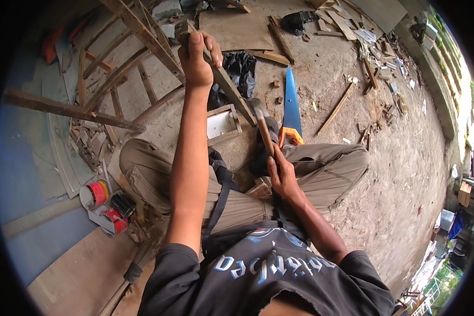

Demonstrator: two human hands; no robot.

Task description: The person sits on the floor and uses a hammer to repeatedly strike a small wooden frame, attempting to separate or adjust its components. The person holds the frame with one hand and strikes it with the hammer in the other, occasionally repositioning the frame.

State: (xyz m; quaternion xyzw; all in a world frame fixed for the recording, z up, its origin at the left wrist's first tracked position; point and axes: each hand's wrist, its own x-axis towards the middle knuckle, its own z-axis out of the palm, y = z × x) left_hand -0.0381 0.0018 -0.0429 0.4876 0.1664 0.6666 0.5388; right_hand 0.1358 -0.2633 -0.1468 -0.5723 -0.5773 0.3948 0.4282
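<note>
My left hand (199, 60), stretched out ahead, is closed around the upper part of a wooden strip (233, 94). The strip slants down to the right, and its lower end comes close to my feet. In my right hand (283, 176) is a hammer (265, 131), gripped by its wooden handle. Its metal head points away from me, beside the strip's lower end; whether the two touch I cannot tell. Right of the hammer lies a handsaw (292, 102) with a blue blade and orange handle. Left of the strip's lower end sits a small wooden box (231, 131) with a white inside.
A wooden frame (122, 68) of bars stands at the left. Black plastic (243, 71) lies behind the strip. Red tins (96, 194) are beside my left knee, near a broom (134, 271). Wood scraps (342, 23) litter the far right; a loose stick (337, 108) lies beyond the saw.
</note>
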